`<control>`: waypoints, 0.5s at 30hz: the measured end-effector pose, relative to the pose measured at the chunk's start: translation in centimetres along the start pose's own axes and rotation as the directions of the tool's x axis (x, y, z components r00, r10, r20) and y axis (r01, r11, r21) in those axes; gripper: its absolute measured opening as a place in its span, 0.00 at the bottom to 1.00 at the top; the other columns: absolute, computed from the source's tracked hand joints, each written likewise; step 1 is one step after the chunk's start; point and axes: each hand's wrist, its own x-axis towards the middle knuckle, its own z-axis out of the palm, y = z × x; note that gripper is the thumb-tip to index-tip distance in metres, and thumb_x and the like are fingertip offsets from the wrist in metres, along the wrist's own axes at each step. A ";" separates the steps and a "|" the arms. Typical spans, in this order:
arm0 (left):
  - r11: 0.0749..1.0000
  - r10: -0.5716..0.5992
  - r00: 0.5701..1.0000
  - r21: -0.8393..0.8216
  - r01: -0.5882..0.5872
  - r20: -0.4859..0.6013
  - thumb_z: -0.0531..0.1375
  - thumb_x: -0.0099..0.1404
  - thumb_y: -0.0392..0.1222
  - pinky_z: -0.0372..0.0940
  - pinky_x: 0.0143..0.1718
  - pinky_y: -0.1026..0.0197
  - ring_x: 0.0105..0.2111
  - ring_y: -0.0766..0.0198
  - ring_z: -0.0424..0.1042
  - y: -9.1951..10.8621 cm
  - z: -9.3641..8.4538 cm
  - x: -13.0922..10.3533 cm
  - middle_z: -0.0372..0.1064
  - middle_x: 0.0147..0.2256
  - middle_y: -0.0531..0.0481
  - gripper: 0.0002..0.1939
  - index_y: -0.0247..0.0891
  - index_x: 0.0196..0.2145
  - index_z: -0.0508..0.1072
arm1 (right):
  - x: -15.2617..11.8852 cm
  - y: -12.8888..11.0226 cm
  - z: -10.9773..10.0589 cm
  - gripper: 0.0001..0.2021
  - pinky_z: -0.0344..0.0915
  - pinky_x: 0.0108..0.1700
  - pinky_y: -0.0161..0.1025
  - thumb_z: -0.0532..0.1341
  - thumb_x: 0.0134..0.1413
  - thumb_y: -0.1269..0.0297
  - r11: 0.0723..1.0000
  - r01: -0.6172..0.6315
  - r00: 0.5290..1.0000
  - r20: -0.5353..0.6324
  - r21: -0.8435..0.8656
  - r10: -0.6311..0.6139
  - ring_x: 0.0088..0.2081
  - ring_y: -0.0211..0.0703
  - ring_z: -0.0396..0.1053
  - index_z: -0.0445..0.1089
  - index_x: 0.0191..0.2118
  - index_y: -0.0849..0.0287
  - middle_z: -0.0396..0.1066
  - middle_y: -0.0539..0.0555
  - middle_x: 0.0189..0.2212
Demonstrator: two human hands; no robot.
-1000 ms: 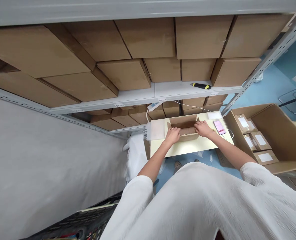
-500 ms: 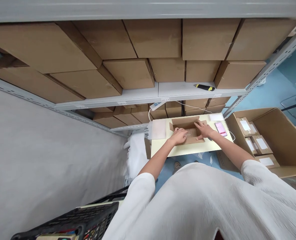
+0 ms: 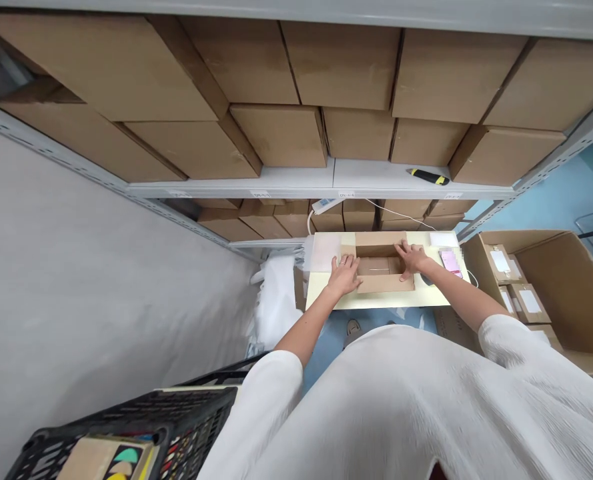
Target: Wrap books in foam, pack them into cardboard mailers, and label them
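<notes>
An open cardboard box (image 3: 385, 285) lies on the pale yellow work table (image 3: 321, 293), its bottom flaps showing inside. My left hand (image 3: 345, 275) rests against the box's left end, fingers spread and stretched out. Over the right end reaches my right hand (image 3: 410, 259), thumb and fingers apart, with the fingertips at the inner side of the wall. A phone with a pink screen (image 3: 450, 263) lies to the right of that hand. Something dark, partly hidden, sits under my right wrist.
Cardboard boxes (image 3: 276, 137) fill the shelves ahead. A black and yellow utility knife (image 3: 429, 177) lies on the shelf edge. At right stands a large carton (image 3: 566, 287) with labelled boxes. A black crate (image 3: 126, 417) is at lower left, white packing material (image 3: 276, 293) beside the table.
My left hand has come out of the box and moved left onto its left end. My right hand stays at the right end. The whole view has shifted slightly.
</notes>
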 end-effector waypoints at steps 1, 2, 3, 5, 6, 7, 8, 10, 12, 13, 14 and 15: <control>1.000 -0.015 1.000 -0.019 0.015 0.018 0.62 0.74 0.55 0.36 0.79 0.27 0.80 0.37 0.47 -0.3 0.5 0.1 0.52 0.79 0.33 0.43 0.42 0.80 0.57 | 0.0 -0.1 -0.1 0.85 0.49 0.74 0.76 0.76 0.34 0.23 1.000 -0.007 1.000 0.005 -0.014 0.007 0.77 0.86 0.45 0.23 0.85 0.50 0.15 0.69 0.84; 0.999 -0.027 0.999 -0.044 0.028 0.036 0.60 0.75 0.56 0.34 0.79 0.28 0.81 0.38 0.44 -0.5 1.0 0.2 0.47 0.81 0.34 0.44 0.42 0.81 0.54 | -0.1 -0.1 -0.2 0.85 0.49 0.74 0.75 0.76 0.34 0.23 1.000 -0.012 1.000 0.006 -0.022 0.012 0.77 0.86 0.46 0.23 0.85 0.51 0.17 0.70 0.84; 0.997 -0.036 0.998 -0.073 0.040 0.055 0.58 0.76 0.58 0.32 0.80 0.29 0.82 0.39 0.41 -0.7 1.6 0.4 0.43 0.82 0.34 0.45 0.42 0.82 0.50 | -0.2 -0.2 -0.3 0.84 0.50 0.74 0.74 0.76 0.35 0.23 1.000 -0.010 1.000 0.005 -0.025 0.011 0.77 0.85 0.46 0.23 0.85 0.52 0.18 0.70 0.84; 0.987 -0.051 0.994 -0.147 0.065 0.093 0.55 0.77 0.62 0.31 0.80 0.31 0.83 0.41 0.37 -1.0 2.6 0.8 0.36 0.83 0.35 0.47 0.41 0.84 0.44 | -0.4 -0.2 -0.5 0.84 0.51 0.73 0.73 0.75 0.37 0.23 1.000 -0.005 1.000 0.006 -0.022 0.005 0.77 0.84 0.46 0.21 0.84 0.53 0.20 0.70 0.84; 0.979 -0.053 0.993 -0.189 0.074 0.110 0.54 0.77 0.64 0.32 0.80 0.32 0.83 0.42 0.35 -1.1 3.0 0.9 0.33 0.83 0.35 0.49 0.40 0.84 0.41 | -0.5 -0.2 -0.6 0.83 0.51 0.73 0.72 0.74 0.38 0.23 1.000 -0.004 1.000 0.010 -0.021 0.004 0.77 0.83 0.46 0.20 0.84 0.53 0.21 0.69 0.84; 0.970 -0.051 0.991 -0.231 0.078 0.122 0.54 0.77 0.65 0.33 0.80 0.33 0.83 0.42 0.33 -1.2 3.4 1.1 0.31 0.83 0.35 0.51 0.40 0.84 0.38 | -0.6 -0.1 -0.6 0.83 0.52 0.74 0.71 0.74 0.39 0.23 1.000 -0.004 1.000 0.012 -0.019 0.004 0.77 0.83 0.46 0.19 0.84 0.53 0.21 0.69 0.84; 0.959 -0.047 0.991 -0.272 0.080 0.127 0.54 0.76 0.66 0.35 0.80 0.34 0.83 0.43 0.32 -1.3 3.6 1.2 0.29 0.83 0.35 0.52 0.40 0.84 0.37 | -0.7 -0.1 -0.7 0.83 0.52 0.74 0.71 0.74 0.40 0.23 1.000 -0.005 1.000 0.016 -0.017 0.005 0.77 0.83 0.46 0.18 0.84 0.53 0.20 0.68 0.84; 0.935 -0.047 0.993 -0.346 0.081 0.105 0.52 0.77 0.66 0.40 0.80 0.37 0.83 0.45 0.33 -1.5 3.9 1.4 0.31 0.83 0.35 0.51 0.39 0.84 0.37 | -0.9 0.1 -0.7 0.82 0.52 0.74 0.71 0.73 0.41 0.23 1.000 -0.005 1.000 0.022 -0.008 0.005 0.77 0.83 0.46 0.17 0.83 0.53 0.19 0.67 0.84; 0.908 -0.069 0.997 -0.411 0.080 0.041 0.50 0.80 0.61 0.46 0.80 0.41 0.83 0.47 0.41 -1.8 3.6 1.5 0.40 0.82 0.34 0.44 0.38 0.83 0.43 | -1.1 0.2 -0.8 0.81 0.51 0.74 0.71 0.72 0.42 0.23 1.000 -0.004 1.000 0.020 -0.001 0.004 0.77 0.83 0.46 0.16 0.83 0.52 0.17 0.66 0.84; 0.893 -0.087 0.996 -0.443 0.078 0.000 0.49 0.81 0.58 0.49 0.79 0.42 0.82 0.47 0.46 -2.1 3.3 1.5 0.46 0.81 0.34 0.41 0.37 0.82 0.48 | -1.1 0.2 -0.8 0.81 0.51 0.74 0.72 0.72 0.42 0.23 1.000 -0.003 1.000 0.019 -0.002 0.004 0.77 0.84 0.46 0.16 0.83 0.52 0.17 0.67 0.84; 0.878 -0.108 0.993 -0.473 0.073 -0.046 0.49 0.81 0.55 0.52 0.78 0.44 0.80 0.48 0.53 -2.4 2.9 1.5 0.53 0.79 0.34 0.37 0.36 0.80 0.53 | -1.2 0.2 -0.9 0.82 0.52 0.74 0.72 0.72 0.41 0.22 1.000 -0.004 1.000 0.018 -0.007 0.004 0.77 0.84 0.46 0.17 0.83 0.52 0.17 0.67 0.84; 0.862 -0.131 0.987 -0.502 0.067 -0.094 0.48 0.81 0.51 0.55 0.77 0.45 0.77 0.49 0.59 -2.8 2.5 1.5 0.60 0.76 0.34 0.34 0.36 0.78 0.58 | -1.3 0.1 -1.0 0.82 0.52 0.73 0.72 0.72 0.41 0.22 1.000 -0.006 1.000 0.017 -0.012 0.006 0.77 0.84 0.47 0.17 0.83 0.53 0.17 0.67 0.84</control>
